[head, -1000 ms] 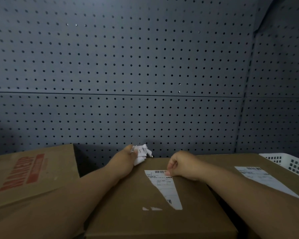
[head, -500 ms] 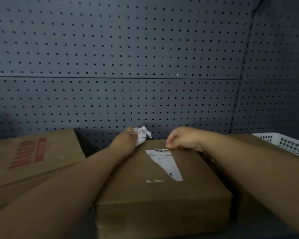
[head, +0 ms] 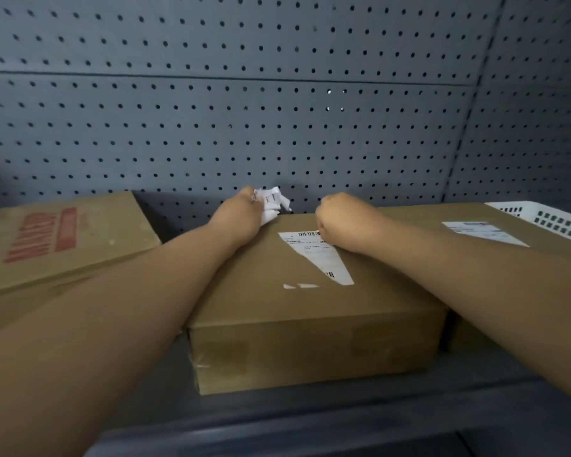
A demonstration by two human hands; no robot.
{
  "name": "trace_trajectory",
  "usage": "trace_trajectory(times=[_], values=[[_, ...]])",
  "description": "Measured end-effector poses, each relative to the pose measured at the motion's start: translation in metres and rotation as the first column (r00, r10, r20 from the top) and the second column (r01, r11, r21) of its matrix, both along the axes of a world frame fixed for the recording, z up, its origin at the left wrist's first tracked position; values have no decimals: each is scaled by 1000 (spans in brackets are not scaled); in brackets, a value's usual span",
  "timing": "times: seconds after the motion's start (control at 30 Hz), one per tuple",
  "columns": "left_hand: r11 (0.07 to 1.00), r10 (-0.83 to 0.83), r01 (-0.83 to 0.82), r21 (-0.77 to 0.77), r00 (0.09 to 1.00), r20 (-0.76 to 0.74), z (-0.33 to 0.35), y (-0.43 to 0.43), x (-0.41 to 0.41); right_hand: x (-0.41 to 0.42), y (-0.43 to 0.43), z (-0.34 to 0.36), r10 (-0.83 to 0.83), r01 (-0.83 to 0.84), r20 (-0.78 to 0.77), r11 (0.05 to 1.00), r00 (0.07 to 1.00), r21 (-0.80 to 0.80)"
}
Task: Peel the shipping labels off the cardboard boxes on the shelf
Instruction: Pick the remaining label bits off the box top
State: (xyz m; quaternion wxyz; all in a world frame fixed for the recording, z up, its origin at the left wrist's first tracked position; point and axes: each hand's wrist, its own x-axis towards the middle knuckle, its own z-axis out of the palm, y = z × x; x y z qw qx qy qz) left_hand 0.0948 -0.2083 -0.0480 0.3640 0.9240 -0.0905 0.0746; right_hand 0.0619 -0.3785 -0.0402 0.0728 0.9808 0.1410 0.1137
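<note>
A flat brown cardboard box with red print (head: 60, 239) lies leftmost. The left hand (head: 241, 216) grips crumpled white label scraps (head: 271, 206) at the far edge of the middle brown cardboard box (head: 277, 301). The torn white shipping label (head: 314, 255) is stuck to that box's top. The right hand (head: 343, 222) curls onto its upper right corner, though I cannot tell whether it pinches.

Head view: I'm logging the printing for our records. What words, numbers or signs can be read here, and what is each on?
Nothing can be quoted with confidence.
Left cardboard box: big red block letters, too blurred to read.
Torn shipping label on the middle box: barcodes; small print unreadable.
Right box's shipping label: print too small.
Crumpled label scraps in the left hand: print too small.
</note>
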Motion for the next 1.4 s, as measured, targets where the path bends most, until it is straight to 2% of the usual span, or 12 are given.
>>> trace_trajectory(times=[0.1,0.2,0.27,0.43,0.57,0.63,0.8,0.9,0.93,1.1,1.2,1.4], values=[[1000,5,-5,17,1000,0,0,0,0,-4,-12,3,64,-60,-26,989,998,135],[999,9,-9,49,1000,-10,3,0,-3,-18,-31,11,96,-65,-49,897,994,437],[999,4,-4,51,1000,-14,5,0,-5,-23,-37,14,90,-46,-58,850,994,525],[996,-11,12,85,1000,-10,7,-1,-13,-13,-29,12,27,39,-108,825,994,564],[999,8,-7,50,1000,-8,6,0,-10,-21,-20,18,57,13,-163,915,985,403],[999,13,-13,48,1000,-6,5,0,-8,-35,-21,39,133,-39,-194,904,972,425],[998,14,-14,66,1000,-6,5,-1,-6,-58,-37,89,391,-135,-87,507,916,851],[1000,4,-4,26,1000,-5,5,-2,-9,-51,-40,92,372,-166,92,173,924,971],[1000,0,0,12,1000,-2,5,-2,-10,-47,-39,92,335,-161,104,145,936,976],[986,-42,43,-158,999,9,4,-2,-11,-27,-17,74,261,-11,-105,406,960,914],[952,-110,122,-282,992,58,7,-3,-14,-15,-3,67,173,-15,-93,538,981,843],[677,-329,231,-699,944,-6,13,-8,-22,-2,12,55,70,-74,34,720,997,690]])
